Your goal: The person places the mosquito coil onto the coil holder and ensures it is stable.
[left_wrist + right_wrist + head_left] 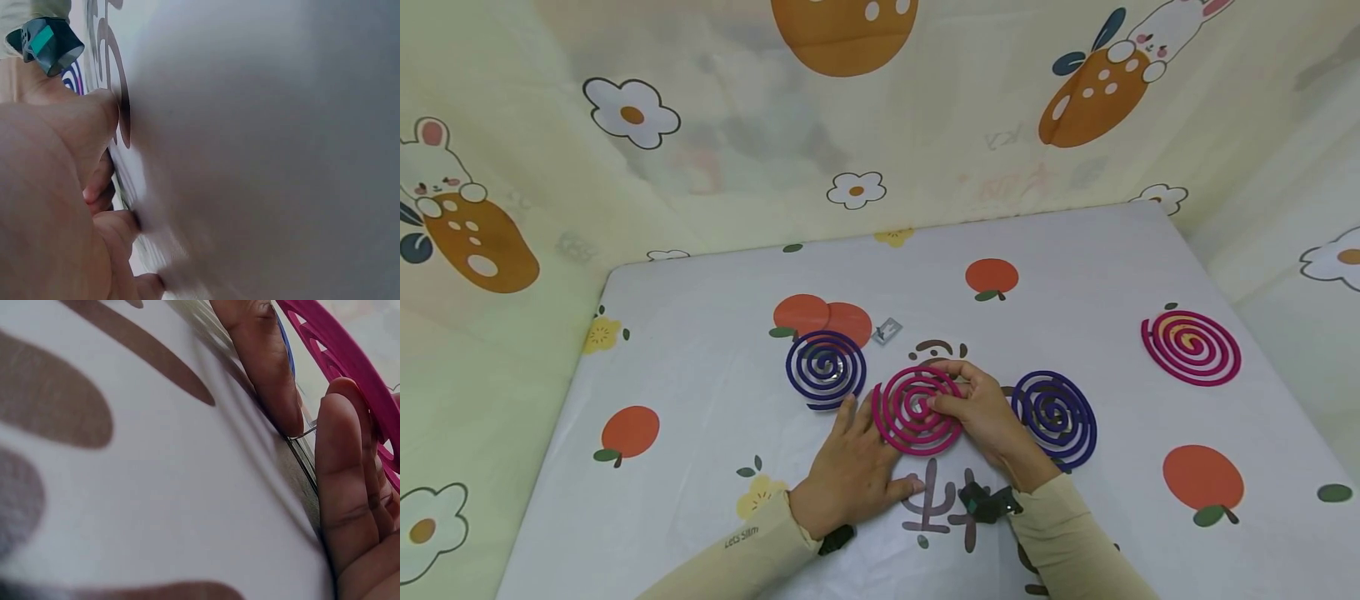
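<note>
A pink mosquito coil point(904, 408) is held by my right hand point(992, 415), thumb on its upper face and fingers at its far edge and beneath. In the right wrist view the pink coil point(340, 347) is tilted above the tabletop. Beside it, my left hand point(853, 467) rests on the table with fingers extended, some fingertips partly under the coil's edge. A thin metal piece point(306, 432) shows between fingertips below the coil; its full shape is hidden. Dark blue coils lie on either side, one left point(826, 367) and one right point(1055, 419) by my right wrist.
Another pink coil point(1192, 348) is at the table's right side. A small metal stand point(887, 332) lies beyond the left hand. The white tablecloth point(700, 350) has printed fruit, and a patterned curtain point(737, 183) hangs behind the table.
</note>
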{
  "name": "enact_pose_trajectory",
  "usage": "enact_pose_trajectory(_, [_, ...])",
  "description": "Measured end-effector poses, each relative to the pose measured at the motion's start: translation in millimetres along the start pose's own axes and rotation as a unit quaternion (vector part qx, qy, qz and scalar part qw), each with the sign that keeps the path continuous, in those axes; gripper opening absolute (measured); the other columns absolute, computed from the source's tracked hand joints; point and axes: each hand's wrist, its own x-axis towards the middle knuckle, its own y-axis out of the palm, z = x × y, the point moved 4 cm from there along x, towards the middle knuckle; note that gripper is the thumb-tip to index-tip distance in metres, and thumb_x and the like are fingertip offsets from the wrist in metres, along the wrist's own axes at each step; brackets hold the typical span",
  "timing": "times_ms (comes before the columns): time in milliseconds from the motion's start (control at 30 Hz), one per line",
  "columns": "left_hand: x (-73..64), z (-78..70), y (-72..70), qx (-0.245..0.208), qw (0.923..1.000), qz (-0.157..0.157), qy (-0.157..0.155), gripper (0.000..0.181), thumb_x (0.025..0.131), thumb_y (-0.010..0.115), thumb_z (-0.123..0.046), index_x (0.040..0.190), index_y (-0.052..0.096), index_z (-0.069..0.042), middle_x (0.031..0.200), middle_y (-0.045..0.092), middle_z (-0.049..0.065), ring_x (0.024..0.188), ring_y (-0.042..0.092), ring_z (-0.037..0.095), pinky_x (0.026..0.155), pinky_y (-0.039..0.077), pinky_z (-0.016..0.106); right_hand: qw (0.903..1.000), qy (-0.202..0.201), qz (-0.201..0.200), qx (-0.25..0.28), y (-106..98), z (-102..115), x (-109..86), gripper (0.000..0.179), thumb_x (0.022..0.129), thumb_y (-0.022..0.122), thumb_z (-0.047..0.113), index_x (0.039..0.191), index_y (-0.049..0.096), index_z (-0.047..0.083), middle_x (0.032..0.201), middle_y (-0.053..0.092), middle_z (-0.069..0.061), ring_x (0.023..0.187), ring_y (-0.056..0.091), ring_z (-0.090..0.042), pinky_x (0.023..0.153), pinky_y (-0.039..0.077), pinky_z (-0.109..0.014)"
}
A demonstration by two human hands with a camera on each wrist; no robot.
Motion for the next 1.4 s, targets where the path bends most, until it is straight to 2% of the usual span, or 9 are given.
enact_pose_trajectory(333, [-0.6,-0.2,-1.1,0.001,0.9999,-0.011,0.005,0.088,0.098,0.039,-0.077,0.168,0.023,-0.025,0.174,0.020,0.010,0.159,0.017,0.039,0.126,0.015,0.062,0.9998,-0.003,-0.018,0.005,0.1,-1.2,1.5,0.052,0.090,0.070,-0.007,0.139,0.053,-0.003,0.107,0.076,-0.019,0.086,0.075,-0.013,0.080,0.061,-0.024])
enact_pose_trajectory(633, [-1.1,0.2,-1.5,0.003,0.9999,-0.013,0.006,0.088,0.098,0.040,-0.077,0.168,0.023,-0.026,0.173,0.022,0.010,0.159,0.019,0.038,0.126,0.015,0.061,0.9993,-0.006,-0.025,0.026,2.3,-0.3,2.2,0.053,0.088,0.068,-0.010,0.139,0.052,-0.004,0.100,0.077,-0.014,0.081,0.075,-0.011,0.075,0.061,-0.024])
enact_pose_trajectory(1400, [-1.2,-0.1,-3.1,-0.004,0.9999,-0.010,0.006,0.087,0.097,0.042,-0.077,0.167,0.027,-0.028,0.172,0.024,0.012,0.158,0.020,0.040,0.126,0.014,0.061,0.9986,0.000,-0.048,0.022,2.5,0.1,2.0,0.052,0.090,0.068,-0.009,0.139,0.053,-0.002,0.112,0.076,-0.020,0.093,0.075,-0.009,0.078,0.060,-0.022])
